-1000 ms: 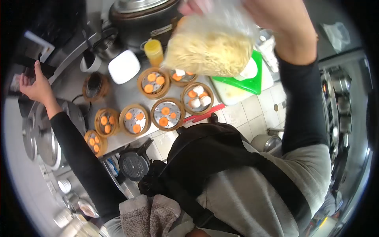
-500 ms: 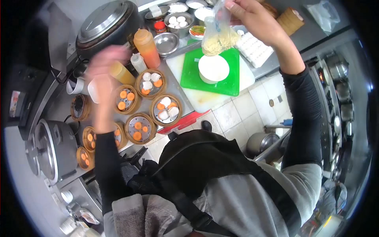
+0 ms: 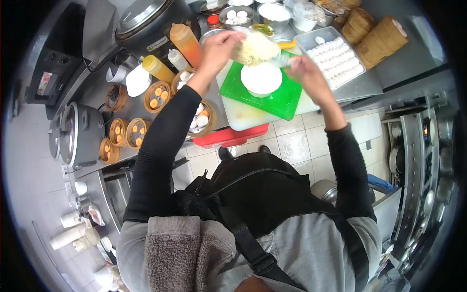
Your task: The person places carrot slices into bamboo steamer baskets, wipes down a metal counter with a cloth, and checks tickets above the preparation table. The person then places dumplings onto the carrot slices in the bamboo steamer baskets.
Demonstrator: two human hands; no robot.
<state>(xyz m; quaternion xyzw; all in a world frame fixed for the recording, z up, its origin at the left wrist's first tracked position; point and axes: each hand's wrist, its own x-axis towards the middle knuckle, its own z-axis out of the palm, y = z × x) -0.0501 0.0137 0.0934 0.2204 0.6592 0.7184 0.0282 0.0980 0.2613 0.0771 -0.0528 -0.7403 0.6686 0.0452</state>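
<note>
A clear plastic bag of pale yellow noodles (image 3: 255, 49) is tipped sideways between my hands, above a white bowl (image 3: 261, 80). My left hand (image 3: 217, 51) is closed on the bag's full end. At the bag's narrow, twisted end, my right hand (image 3: 306, 75) grips the plastic, slightly blurred by motion. Under the bag, the bowl stands on a green cutting board (image 3: 288, 100), which lies on a larger white board (image 3: 241, 118). What the bowl contains cannot be made out.
Bamboo steamers with carrot slices and white dumplings (image 3: 200, 119) stand to the left. Squeeze bottles (image 3: 185, 44) are behind them. A tray of white dumplings (image 3: 335, 58) sits at the right, near stacked steamers (image 3: 382, 41). Bowls, one holding eggs (image 3: 237, 18), line the back.
My left hand has come from over the steamers on the left to the bag. My right hand has lowered, and the hanging bag is now tilted sideways. The view has shifted.
</note>
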